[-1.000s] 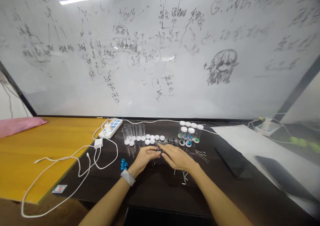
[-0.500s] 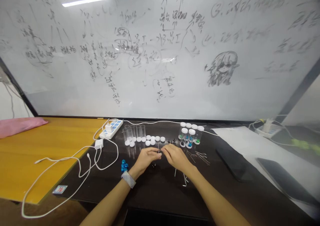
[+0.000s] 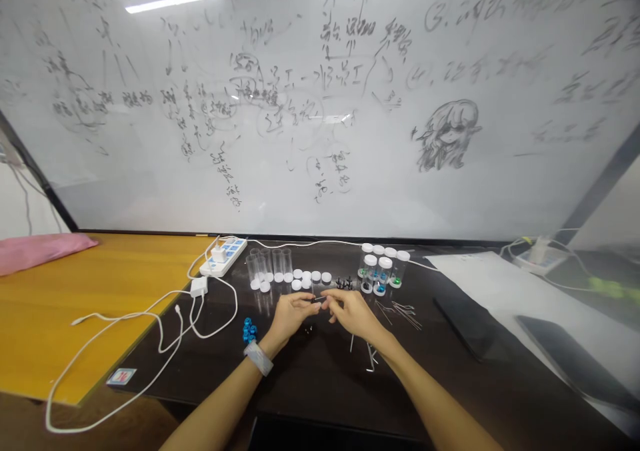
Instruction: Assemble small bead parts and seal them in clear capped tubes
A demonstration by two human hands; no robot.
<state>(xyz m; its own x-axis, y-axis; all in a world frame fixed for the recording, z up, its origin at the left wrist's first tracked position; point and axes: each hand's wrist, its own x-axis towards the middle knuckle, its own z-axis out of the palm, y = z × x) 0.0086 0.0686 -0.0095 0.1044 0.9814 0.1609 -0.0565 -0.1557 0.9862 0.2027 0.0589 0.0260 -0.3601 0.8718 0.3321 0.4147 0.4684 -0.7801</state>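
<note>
My left hand [image 3: 293, 314] and my right hand [image 3: 350, 312] meet above the dark table [image 3: 310, 384], fingertips nearly touching. Between them is a small dark piece [image 3: 319, 299] with a thin rod, pinched by the left fingertips; the right thumb and index finger close on its other side. Its exact shape is too small to tell. White caps [image 3: 307, 278] and black small parts [image 3: 345, 283] lie just beyond my hands. Blue balls [image 3: 249, 331] rest left of my left wrist. Bent metal keys [image 3: 371, 358] lie beside my right forearm.
Clear tubes [image 3: 277, 264] stand at the back left, near a power strip [image 3: 224, 258] and a white cable [image 3: 115, 318]. Capped jars [image 3: 384, 274] with coloured pieces stand back right. Thin metal rods [image 3: 406, 312], a black phone [image 3: 463, 324] and another device [image 3: 570, 354] lie on the right.
The small dark piece has turned from a more upright pose to lying flatter between my fingertips. My right fingers have shifted slightly and spread a little below it. The camera view has moved slightly.
</note>
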